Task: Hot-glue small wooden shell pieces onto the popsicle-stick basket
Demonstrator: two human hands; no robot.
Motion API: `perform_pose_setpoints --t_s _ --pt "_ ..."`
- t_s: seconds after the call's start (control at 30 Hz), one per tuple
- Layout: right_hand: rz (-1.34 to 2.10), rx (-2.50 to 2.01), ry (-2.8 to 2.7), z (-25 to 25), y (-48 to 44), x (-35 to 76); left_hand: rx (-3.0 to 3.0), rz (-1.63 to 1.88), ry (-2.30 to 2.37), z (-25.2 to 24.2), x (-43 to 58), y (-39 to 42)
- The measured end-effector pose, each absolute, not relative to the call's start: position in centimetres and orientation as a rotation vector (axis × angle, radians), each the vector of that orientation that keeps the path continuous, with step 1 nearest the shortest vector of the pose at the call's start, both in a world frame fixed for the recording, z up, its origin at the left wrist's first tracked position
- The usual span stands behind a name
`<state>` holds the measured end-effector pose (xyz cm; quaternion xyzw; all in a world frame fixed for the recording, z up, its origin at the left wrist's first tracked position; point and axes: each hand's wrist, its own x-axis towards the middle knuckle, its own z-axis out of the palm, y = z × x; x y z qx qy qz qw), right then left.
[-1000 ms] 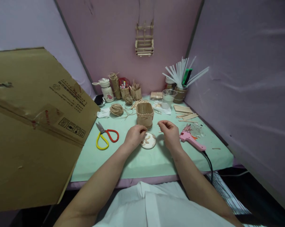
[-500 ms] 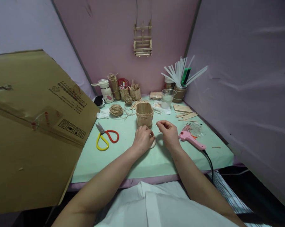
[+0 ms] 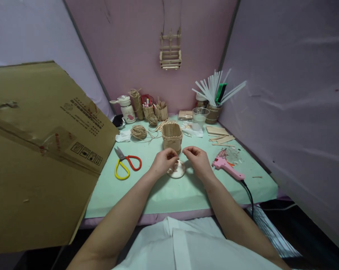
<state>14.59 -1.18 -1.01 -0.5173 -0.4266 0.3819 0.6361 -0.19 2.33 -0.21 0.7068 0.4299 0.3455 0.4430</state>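
Note:
A small pale round disc [image 3: 177, 170] lies on the green cloth in front of me. Over its left edge is my left hand [image 3: 166, 162], thumb and fingers pinched together; what they hold, if anything, is too small to name. My right hand [image 3: 197, 159] is raised just right of the disc with its thumb and forefinger pressed together, and anything between those tips is too tiny to make out. Right behind both hands stands a square container made of wooden craft sticks [image 3: 172, 138], its top open.
Scissors [image 3: 124, 162] with red and yellow handles lie to the left, beside a large cardboard sheet [image 3: 45, 157]. A pink glue gun [image 3: 228, 168] rests at right. Twine [image 3: 138, 132], flat sticks [image 3: 218, 133], a clear cup [image 3: 200, 115] and a bottle [image 3: 127, 109] stand or lie farther back.
My left hand has shifted slightly left and lifted off the disc, uncovering most of it. My right hand has moved a little left, closer to the left hand.

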Motion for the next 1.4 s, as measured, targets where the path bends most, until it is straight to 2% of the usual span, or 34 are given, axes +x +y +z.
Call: perform_pose_setpoints --t_s 0.53,1.4 --pt "0.95 -1.247 -1.055 -1.0 -1.4 14.2 1.212 1.038 0.933 0.7 0.4 2.0" --pt "0.916 -1.277 -1.03 -1.1 -1.4 14.2 1.073 1.048 0.911 0.9 1.1 1.2"
